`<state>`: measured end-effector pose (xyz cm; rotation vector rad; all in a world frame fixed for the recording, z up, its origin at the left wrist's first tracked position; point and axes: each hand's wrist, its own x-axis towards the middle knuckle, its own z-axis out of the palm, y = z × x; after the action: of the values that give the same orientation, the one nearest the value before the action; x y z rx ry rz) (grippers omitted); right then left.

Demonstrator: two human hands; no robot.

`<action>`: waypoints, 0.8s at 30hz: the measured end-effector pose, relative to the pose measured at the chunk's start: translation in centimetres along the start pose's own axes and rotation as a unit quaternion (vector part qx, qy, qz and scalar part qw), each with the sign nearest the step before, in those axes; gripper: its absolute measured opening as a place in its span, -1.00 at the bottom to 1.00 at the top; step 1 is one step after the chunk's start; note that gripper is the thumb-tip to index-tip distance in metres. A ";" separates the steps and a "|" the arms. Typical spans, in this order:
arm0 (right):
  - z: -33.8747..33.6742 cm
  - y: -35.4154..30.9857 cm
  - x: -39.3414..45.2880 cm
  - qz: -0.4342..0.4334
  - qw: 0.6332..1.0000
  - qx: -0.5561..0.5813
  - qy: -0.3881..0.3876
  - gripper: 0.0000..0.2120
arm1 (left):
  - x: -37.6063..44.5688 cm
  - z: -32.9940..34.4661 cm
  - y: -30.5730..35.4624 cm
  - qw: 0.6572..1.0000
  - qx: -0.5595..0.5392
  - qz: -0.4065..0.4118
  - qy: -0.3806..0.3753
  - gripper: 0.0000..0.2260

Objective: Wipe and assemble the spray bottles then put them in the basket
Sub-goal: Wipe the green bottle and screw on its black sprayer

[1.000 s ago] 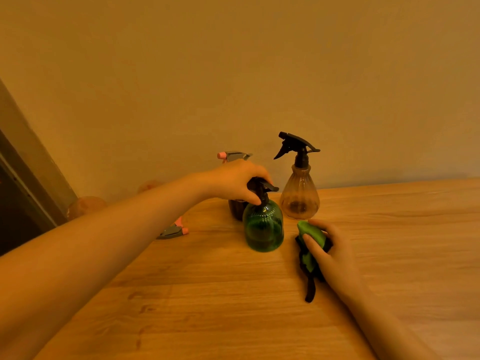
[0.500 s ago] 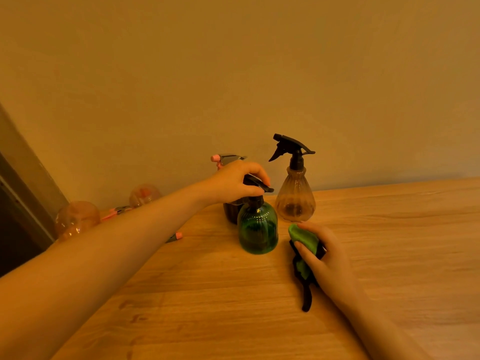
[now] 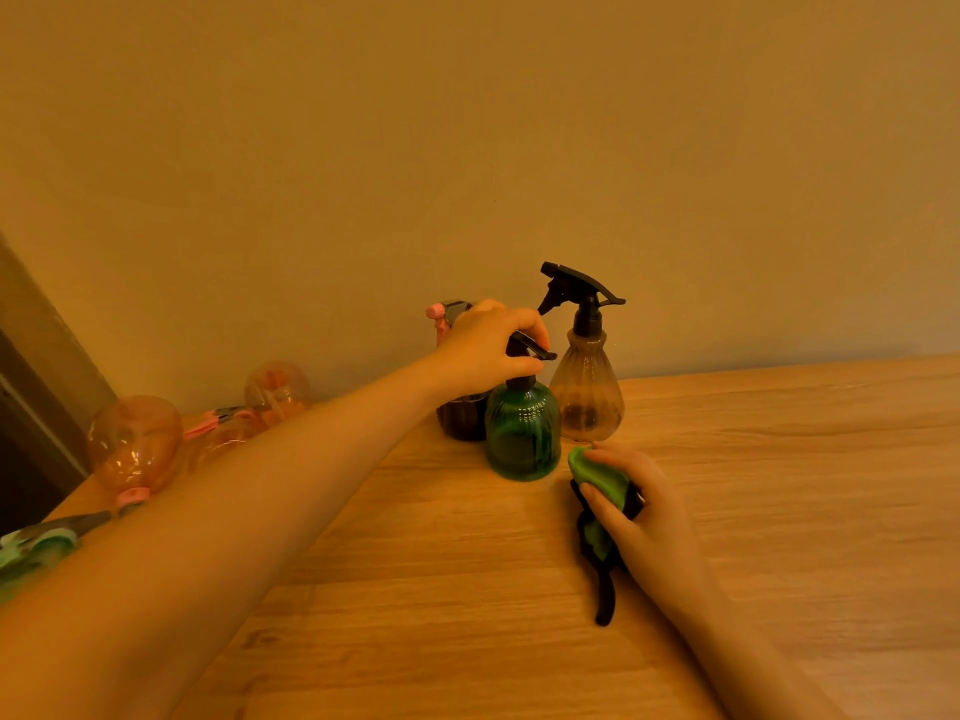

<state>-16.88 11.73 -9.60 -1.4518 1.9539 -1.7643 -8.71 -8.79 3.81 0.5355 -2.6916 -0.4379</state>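
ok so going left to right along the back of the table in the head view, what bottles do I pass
Two headless orange bottles lying down, nearer then farther → dark bottle with a pink-tipped sprayer → green bottle, its sprayer held by the left hand → clear ribbed bottle with a black sprayer.

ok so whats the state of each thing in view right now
green bottle: upright on the table, black sprayer on, left hand holds the sprayer
clear bottle: upright, black sprayer on, untouched
dark bottle: upright, mostly hidden
green cloth: bunched, held in right hand
pink bottles: lying on their sides
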 end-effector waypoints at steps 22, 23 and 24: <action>0.2 0.1 -0.2 0.007 1.000 0.012 -0.014 -0.73 | -0.1 -0.6 -0.1 0.998 -0.041 0.009 0.053 -0.90; 0.2 0.1 -0.2 0.008 1.000 0.013 -0.015 -0.73 | -0.6 -1.2 0.2 0.995 -0.075 0.004 0.062 -0.90; 0.2 0.2 -0.2 0.008 1.000 0.015 -0.016 -0.73 | -1.2 -2.0 0.4 0.990 -0.122 0.000 0.068 -0.91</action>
<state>-16.75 11.67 -9.89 -1.4411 1.9108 -1.7448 -6.97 -8.40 5.36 0.4751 -2.4623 -0.6921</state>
